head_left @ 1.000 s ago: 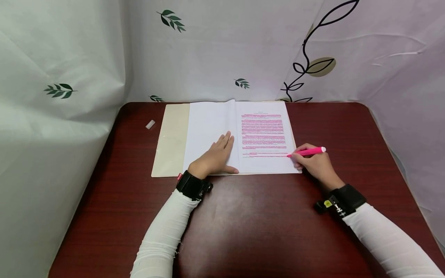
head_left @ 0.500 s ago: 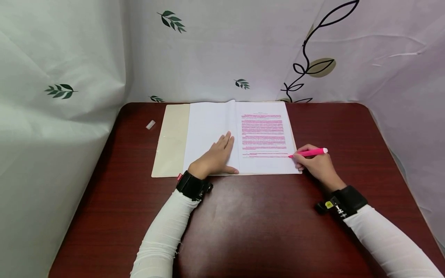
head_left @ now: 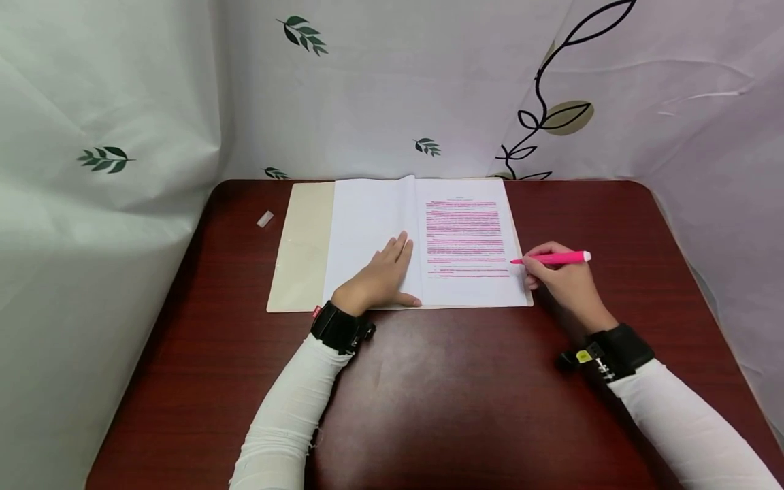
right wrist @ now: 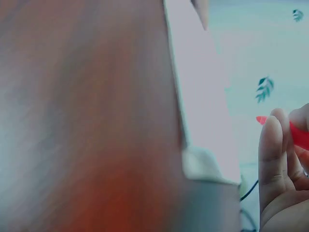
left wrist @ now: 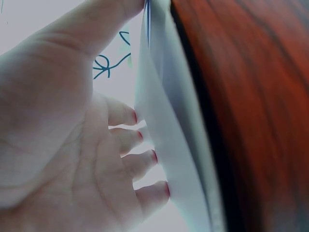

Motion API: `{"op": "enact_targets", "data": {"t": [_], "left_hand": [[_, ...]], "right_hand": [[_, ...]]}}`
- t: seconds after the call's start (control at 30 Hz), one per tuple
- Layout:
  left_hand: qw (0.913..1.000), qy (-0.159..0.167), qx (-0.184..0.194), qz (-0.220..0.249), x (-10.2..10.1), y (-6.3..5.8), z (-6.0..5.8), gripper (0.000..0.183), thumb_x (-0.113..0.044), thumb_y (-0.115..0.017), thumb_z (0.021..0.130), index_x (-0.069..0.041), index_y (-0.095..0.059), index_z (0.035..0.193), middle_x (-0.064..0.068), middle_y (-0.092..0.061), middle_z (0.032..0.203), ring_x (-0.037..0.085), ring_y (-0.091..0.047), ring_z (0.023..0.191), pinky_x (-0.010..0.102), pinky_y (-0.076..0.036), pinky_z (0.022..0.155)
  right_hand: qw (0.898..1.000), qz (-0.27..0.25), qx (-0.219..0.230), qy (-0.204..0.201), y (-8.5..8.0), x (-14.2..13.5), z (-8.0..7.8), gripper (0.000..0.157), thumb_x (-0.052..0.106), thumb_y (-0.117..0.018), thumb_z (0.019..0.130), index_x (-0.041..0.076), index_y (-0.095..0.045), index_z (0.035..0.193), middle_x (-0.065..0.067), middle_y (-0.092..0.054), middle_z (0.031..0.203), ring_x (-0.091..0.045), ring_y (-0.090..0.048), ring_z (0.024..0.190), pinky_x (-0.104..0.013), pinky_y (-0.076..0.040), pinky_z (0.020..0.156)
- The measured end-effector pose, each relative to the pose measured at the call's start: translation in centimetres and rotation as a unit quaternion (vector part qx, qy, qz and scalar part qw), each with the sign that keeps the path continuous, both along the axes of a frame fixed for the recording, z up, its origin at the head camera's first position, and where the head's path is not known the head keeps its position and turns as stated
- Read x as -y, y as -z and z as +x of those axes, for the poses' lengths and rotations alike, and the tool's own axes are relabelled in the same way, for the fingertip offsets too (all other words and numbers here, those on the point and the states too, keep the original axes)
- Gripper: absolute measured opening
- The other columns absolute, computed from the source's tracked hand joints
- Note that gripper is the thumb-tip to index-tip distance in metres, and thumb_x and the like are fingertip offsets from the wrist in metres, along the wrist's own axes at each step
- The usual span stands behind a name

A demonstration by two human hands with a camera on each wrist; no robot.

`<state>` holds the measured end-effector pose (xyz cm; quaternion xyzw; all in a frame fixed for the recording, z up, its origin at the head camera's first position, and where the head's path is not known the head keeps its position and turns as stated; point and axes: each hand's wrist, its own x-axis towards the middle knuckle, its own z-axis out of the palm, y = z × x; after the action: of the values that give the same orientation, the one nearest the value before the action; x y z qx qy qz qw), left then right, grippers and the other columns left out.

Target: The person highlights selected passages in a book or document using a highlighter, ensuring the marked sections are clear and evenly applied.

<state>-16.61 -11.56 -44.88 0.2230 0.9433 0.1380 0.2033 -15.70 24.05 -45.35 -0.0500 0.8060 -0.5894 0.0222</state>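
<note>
Step in hand: highlighting judged paused at the last marked line; next, the tip must be set on an unmarked line.
Left hand [head_left: 378,275]: laid flat, fingers straight, on the open white-paged document [head_left: 373,231].
Right hand [head_left: 566,282]: clamped on the pink highlighter pen [head_left: 551,258], tip raised just beside the page's right edge.
Table [head_left: 465,395]: dark red wood, document lying at its far middle.

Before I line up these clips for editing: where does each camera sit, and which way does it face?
Head: worn high, looking down at the table; both sleeves, left hand on the document, right hand holding a marker.
Left wrist: low at the table, facing the palm against the pages.
Right wrist: low and blurred, facing the page corner; fingers on the marker.
All three views share the document.
</note>
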Motion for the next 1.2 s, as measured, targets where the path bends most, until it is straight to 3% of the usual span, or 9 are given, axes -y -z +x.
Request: {"op": "enact_targets", "data": {"t": [0.17,0.33,0.67,0.87,1.03,1.2], "left_hand": [[1.0,-0.002,-0.002,0.007,0.0,0.0,0.0,0.124,-0.057,-0.079,0.086,-0.001,-0.001,0.165,0.016,0.009,0.174,0.033,0.002,0.162,0.054,-0.016,0.129],[0.9999,-0.001,-0.005,0.011,0.1,0.0,0.0,0.124,-0.056,-0.079,0.085,-0.001,-0.002,0.165,0.017,0.008,0.173,0.033,0.001,0.161,0.055,-0.016,0.128],[0.9999,0.007,-0.007,0.01,0.2,0.0,0.1,0.124,-0.056,-0.079,0.086,0.001,-0.002,0.164,0.019,0.008,0.173,0.036,0.0,0.161,0.056,-0.017,0.128],[0.9999,0.004,-0.011,0.011,0.2,0.0,0.1,0.124,-0.056,-0.08,0.085,0.001,-0.004,0.165,0.019,0.006,0.173,0.036,-0.001,0.161,0.056,-0.018,0.127],[0.9998,0.002,-0.013,0.012,0.2,0.0,0.1,0.124,-0.056,-0.081,0.084,0.001,-0.004,0.165,0.019,0.005,0.173,0.036,-0.002,0.161,0.056,-0.018,0.127],[0.9998,0.004,-0.011,0.013,0.2,-0.1,0.1,0.124,-0.056,-0.08,0.085,0.001,-0.005,0.165,0.019,0.005,0.173,0.036,-0.002,0.161,0.056,-0.018,0.127]], "right_hand": [[1.0,0.025,-0.014,-0.01,-1.5,2.2,-0.5,0.025,0.016,-0.074,0.096,-0.005,-0.066,0.107,-0.006,-0.073,0.079,-0.01,-0.069,0.061,-0.024,-0.061,0.063],[0.999,0.002,-0.014,-0.038,-1.3,5.0,-1.1,0.025,0.016,-0.075,0.095,-0.005,-0.067,0.106,-0.015,-0.072,0.081,-0.009,-0.069,0.061,-0.024,-0.061,0.063],[0.997,0.027,0.003,-0.07,-3.1,10.3,0.3,0.012,0.005,-0.072,0.094,-0.007,-0.068,0.097,-0.027,-0.069,0.073,-0.012,-0.067,0.058,-0.019,-0.054,0.059],[0.996,0.029,0.024,-0.079,-1.6,11.6,-0.1,0.01,0.003,-0.07,0.094,-0.006,-0.069,0.096,-0.031,-0.068,0.074,-0.016,-0.067,0.057,-0.023,-0.053,0.057],[0.995,0.044,0.034,-0.083,0.9,12.1,-1.0,0.014,0.012,-0.073,0.095,0.0,-0.069,0.098,-0.022,-0.07,0.07,-0.017,-0.067,0.057,-0.019,-0.048,0.056],[0.994,0.059,0.028,-0.093,2.0,12.7,-1.3,0.015,0.019,-0.075,0.094,0.005,-0.071,0.097,-0.015,-0.071,0.068,-0.015,-0.068,0.057,-0.019,-0.049,0.057]]}}
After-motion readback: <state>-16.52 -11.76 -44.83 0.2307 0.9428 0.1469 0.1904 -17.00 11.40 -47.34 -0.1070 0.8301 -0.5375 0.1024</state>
